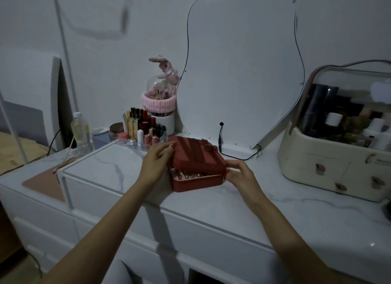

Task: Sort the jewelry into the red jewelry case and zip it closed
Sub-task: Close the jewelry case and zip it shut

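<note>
The red jewelry case [196,156] sits on the white marble-look dresser top [232,201], its lid lowered but gaping along the front. Through the gap I see jewelry [190,175] lying on a pink lining. My left hand [156,160] holds the case's left side, fingers resting on the lid's edge. My right hand [240,171] is at the case's right front corner and pinches the zipper pull there.
A lipstick organizer [141,131] and a pink-banded brush holder [160,106] stand behind the case on the left. A wavy mirror [243,72] with a black cable leans on the wall. A cream cosmetic box [338,156] fills the right side.
</note>
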